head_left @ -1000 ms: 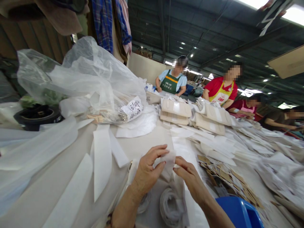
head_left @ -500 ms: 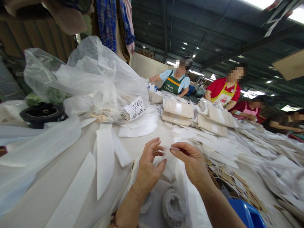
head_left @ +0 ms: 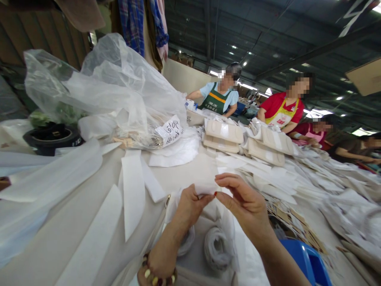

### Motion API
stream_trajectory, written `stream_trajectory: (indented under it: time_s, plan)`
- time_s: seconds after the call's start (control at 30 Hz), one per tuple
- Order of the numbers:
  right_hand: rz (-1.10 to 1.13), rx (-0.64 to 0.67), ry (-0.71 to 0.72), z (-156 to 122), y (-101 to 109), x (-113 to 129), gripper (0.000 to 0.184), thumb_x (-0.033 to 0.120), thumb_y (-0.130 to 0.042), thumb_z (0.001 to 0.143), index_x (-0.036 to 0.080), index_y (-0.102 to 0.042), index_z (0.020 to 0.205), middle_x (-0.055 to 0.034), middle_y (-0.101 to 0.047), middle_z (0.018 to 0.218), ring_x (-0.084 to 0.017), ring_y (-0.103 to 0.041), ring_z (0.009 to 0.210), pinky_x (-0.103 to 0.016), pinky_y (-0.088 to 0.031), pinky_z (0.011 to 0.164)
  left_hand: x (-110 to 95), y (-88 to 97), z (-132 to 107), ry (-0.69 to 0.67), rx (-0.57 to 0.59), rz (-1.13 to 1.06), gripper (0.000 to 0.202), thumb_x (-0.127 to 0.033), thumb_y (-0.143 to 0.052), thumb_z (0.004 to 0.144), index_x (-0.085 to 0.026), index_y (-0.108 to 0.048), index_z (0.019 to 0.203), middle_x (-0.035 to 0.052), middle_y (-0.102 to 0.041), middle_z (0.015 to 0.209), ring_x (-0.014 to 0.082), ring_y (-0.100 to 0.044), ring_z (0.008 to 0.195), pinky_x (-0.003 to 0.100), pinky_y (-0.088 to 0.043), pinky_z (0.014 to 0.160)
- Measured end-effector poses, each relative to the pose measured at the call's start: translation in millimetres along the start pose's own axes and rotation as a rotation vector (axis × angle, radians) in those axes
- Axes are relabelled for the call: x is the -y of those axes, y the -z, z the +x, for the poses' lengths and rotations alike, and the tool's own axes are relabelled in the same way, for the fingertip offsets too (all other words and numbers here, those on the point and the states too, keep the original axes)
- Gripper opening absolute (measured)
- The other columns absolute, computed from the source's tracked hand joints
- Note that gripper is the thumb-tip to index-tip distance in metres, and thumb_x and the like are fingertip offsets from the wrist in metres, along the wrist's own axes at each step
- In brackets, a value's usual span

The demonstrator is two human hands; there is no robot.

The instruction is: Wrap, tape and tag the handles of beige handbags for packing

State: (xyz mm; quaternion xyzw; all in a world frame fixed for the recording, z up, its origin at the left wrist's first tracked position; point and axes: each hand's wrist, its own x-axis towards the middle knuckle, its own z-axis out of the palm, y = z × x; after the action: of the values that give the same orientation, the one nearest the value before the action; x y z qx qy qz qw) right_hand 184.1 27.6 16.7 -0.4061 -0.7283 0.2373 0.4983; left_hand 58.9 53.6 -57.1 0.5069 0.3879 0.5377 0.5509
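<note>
My left hand [head_left: 190, 206] is closed on a thin white sheet [head_left: 206, 188], with the thumb below and the fingers behind it. The sheet looks soft and slightly see-through. Close to its right end is my right hand [head_left: 245, 204], thumb and fingers apart, the thumb tip almost meeting the left thumb. Below both hands lies a beige fabric piece [head_left: 202, 230] with a zipper pull at its left edge. On it sits a coil wrapped in white film [head_left: 218, 248]; a second coil [head_left: 186, 240] is partly hidden by my left forearm.
Curved white strips [head_left: 133, 194] lie on the left. A big clear plastic bag [head_left: 127, 83] stands behind them. Stacked beige padded pieces [head_left: 223, 132] and white sheets fill the right side. A blue plastic container [head_left: 306, 258] is at lower right. Several co-workers are across the table.
My left hand has closed on the white sheet, which the right fingertips pinched before. The right thumb and fingers have come apart.
</note>
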Motion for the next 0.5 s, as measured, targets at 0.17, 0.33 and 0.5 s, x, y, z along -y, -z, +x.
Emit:
stream_trajectory:
  time_s: [0.17, 0.33, 0.5]
  plan:
    - [-0.340, -0.205, -0.369, -80.1, 35.8, -12.0, 0.022, 0.037, -0.058, 0.083, 0.021, -0.064, 0.097, -0.0050, -0.069, 0.090, -0.016, -0.066, 0.079, -0.023, -0.054, 0.069, 2.9, 6.5, 3.5, 0.064, -0.177, 0.158, 0.022, -0.036, -0.063, 0.065, -0.015, -0.066, 0.059, 0.0003, -0.061, 0.056, 0.0152, -0.053, 0.056, 0.024, -0.038, 0.051]
    - [-0.578, -0.208, -0.517, -214.9, 51.6, 2.5, 0.017, 0.031, -0.055, 0.086, 0.022, -0.063, 0.098, -0.0045, -0.071, 0.092, -0.016, -0.069, 0.082, -0.021, -0.056, 0.071, 11.0, 8.5, 8.5, 0.089, -0.223, 0.283, 0.027, -0.041, -0.061, 0.065, -0.014, -0.065, 0.060, -0.0015, -0.055, 0.047, 0.0107, -0.042, 0.043, 0.022, -0.029, 0.042]
    - [-0.688, -0.082, -0.312, -296.9, 23.7, 50.5, 0.023, 0.010, -0.051, 0.084, 0.021, -0.058, 0.104, -0.0068, -0.068, 0.093, -0.016, -0.066, 0.089, -0.023, -0.055, 0.077, 14.2, 4.4, 15.3, -0.021, -0.225, 0.260, 0.022, -0.036, -0.058, 0.065, -0.015, -0.063, 0.067, 0.0015, -0.063, 0.058, 0.0121, -0.052, 0.047, 0.020, -0.033, 0.038]
